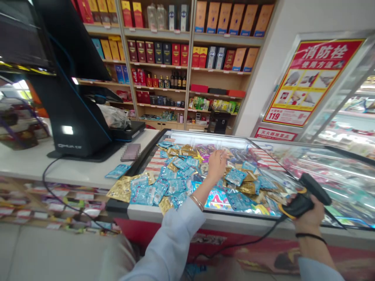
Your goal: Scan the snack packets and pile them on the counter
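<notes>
My left hand (217, 164) reaches out over the glass top of a freezer chest (258, 158). Its fingers are stretched forward near purple packets (204, 152), and I see nothing held in them. Blue sachets (184, 166) and gold sachets (247, 186) lie in loose heaps on both sides of that forearm. My right hand (312, 214) is wrapped round a black and yellow barcode scanner (304, 199), above the front right of the freezer. A black cable hangs from the scanner's grip and loops down the freezer's front.
On the left, a white counter (88, 171) carries a checkout terminal (76, 97) and a blurred-out small item (131, 152). One blue sachet (117, 171) lies at the counter's edge. Shelves (159, 35) of boxed bottles stand behind; a red and yellow sign (315, 82) hangs right.
</notes>
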Action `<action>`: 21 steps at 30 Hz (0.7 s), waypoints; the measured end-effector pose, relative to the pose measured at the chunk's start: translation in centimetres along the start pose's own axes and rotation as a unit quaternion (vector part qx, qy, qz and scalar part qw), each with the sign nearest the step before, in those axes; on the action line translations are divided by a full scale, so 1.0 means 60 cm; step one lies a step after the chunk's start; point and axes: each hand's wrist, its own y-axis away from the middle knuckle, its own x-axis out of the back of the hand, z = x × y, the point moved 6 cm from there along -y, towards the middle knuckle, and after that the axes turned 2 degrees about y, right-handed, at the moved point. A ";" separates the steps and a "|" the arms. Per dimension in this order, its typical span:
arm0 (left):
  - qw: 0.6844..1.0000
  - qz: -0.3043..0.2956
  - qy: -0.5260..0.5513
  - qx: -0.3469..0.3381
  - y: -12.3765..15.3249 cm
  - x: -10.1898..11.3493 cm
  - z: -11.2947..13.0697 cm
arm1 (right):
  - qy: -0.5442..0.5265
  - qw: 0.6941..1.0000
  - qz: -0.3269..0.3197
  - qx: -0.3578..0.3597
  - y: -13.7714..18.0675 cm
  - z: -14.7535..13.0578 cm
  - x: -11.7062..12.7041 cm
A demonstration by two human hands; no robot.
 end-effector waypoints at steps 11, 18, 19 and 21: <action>0.991 0.136 -0.008 -0.019 -0.086 0.358 -0.086 | -0.036 0.974 -0.218 -0.054 0.105 0.055 -0.344; 0.966 0.149 -0.123 0.173 -0.062 0.518 -0.264 | -0.012 0.939 -0.332 -0.090 0.175 0.164 -0.494; 0.962 0.133 -0.142 0.191 -0.057 0.520 -0.280 | -0.006 0.933 -0.348 -0.091 0.183 0.177 -0.508; 0.955 0.091 -0.185 0.215 -0.049 0.512 -0.304 | 0.011 0.922 -0.376 -0.093 0.198 0.204 -0.533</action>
